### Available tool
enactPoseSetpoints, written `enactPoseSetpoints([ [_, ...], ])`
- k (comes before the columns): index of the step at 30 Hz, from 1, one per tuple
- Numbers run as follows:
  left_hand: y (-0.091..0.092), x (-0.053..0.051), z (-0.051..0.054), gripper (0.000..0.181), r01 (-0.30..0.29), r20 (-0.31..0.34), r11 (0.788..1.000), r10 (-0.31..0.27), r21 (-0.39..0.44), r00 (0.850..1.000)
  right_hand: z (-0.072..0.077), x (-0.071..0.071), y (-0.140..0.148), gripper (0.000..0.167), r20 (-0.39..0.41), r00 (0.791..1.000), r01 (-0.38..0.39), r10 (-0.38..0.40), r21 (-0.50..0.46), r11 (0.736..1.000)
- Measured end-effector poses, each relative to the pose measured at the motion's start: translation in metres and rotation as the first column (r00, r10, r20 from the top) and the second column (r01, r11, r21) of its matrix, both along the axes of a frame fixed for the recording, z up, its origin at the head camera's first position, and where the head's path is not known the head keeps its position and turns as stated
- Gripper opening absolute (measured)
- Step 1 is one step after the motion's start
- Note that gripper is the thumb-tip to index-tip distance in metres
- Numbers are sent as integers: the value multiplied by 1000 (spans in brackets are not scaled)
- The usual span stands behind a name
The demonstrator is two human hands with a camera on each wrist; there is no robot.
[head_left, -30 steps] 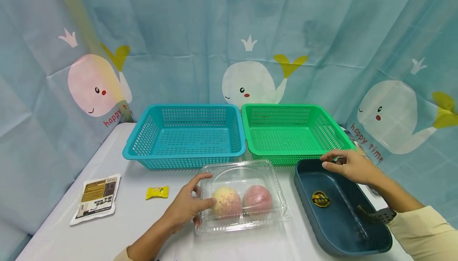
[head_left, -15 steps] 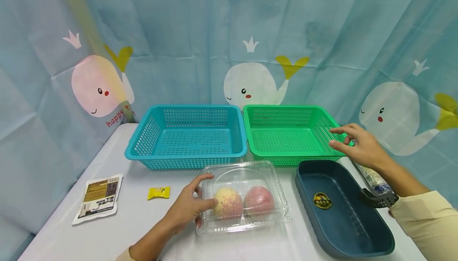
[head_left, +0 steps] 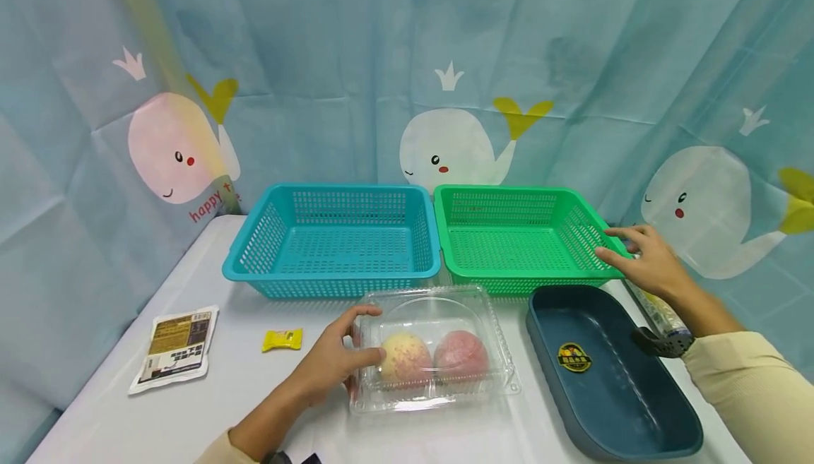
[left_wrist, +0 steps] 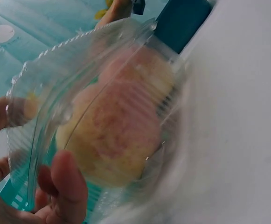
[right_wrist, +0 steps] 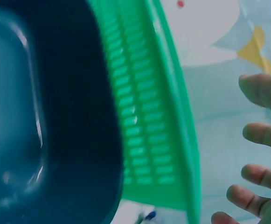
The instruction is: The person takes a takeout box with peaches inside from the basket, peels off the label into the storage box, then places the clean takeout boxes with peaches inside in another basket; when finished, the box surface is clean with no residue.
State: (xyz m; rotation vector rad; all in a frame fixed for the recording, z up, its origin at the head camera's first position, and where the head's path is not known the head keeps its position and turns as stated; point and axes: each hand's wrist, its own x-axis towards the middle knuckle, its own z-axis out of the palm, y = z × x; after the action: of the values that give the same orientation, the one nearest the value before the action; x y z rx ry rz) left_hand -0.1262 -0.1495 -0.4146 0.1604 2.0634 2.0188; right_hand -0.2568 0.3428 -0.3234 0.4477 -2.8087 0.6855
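Note:
A clear plastic clamshell box (head_left: 432,307) sits on the white table near the front middle. Inside it are two round buns, one yellow and pink (head_left: 405,358), the other pink (head_left: 461,357). My left hand (head_left: 333,355) grips the box's left side; in the left wrist view the thumb (left_wrist: 70,186) lies along the clear wall. Off to the right, my right hand (head_left: 653,268) is by the right end of a green basket (head_left: 502,276), fingers spread and holding nothing. The right wrist view shows those fingertips (right_wrist: 254,135) apart from the green rim.
A blue basket (head_left: 331,282) stands left of the green one. The dark blue tray (head_left: 610,379) lies below my right forearm. Beyond it is a partly hidden clear-wrapped item (head_left: 664,312). At left lie a small yellow packet (head_left: 282,340) and a brown-and-white pouch (head_left: 176,349).
My right hand has moved right and away from over the dark tray's far end to the green basket's right end. The left hand stays on the box, which has not visibly moved.

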Motion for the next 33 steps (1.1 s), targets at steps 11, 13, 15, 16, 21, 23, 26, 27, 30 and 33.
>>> enactPoseSetpoints([
  [11,-1,-2,5,56,37,40,993,-42,115,998,-26,-13,27,69,133,991,1,-14,99,995],
  [13,-1,-1,7,55,24,45,991,-30,129,999,-30,-13,31,70,169,986,-9,-7,98,995],
  [15,0,0,10,54,12,44,991,-18,133,999,-33,-12,34,71,199,980,-22,3,94,995],
  [16,0,0,11,53,6,42,991,-12,134,999,-35,-11,35,72,215,976,-30,10,86,996],
  [21,-1,6,22,53,8,32,987,-14,158,999,-41,-11,37,73,274,961,-59,42,52,997],
  [23,-2,8,28,53,17,29,984,-22,179,999,-41,-12,37,72,278,959,-66,50,47,997],
  [26,-4,13,39,54,31,15,977,-34,209,999,-40,-14,37,72,282,958,-76,60,44,996],
  [27,-4,14,43,54,37,7,976,-39,217,999,-39,-14,37,72,285,957,-76,60,45,996],
  [30,-5,15,59,54,58,-21,968,-55,243,998,-36,-15,36,72,293,955,-74,55,54,996],
  [33,-4,11,78,52,72,-58,965,-59,253,997,-33,-15,36,73,299,953,-70,49,59,996],
])
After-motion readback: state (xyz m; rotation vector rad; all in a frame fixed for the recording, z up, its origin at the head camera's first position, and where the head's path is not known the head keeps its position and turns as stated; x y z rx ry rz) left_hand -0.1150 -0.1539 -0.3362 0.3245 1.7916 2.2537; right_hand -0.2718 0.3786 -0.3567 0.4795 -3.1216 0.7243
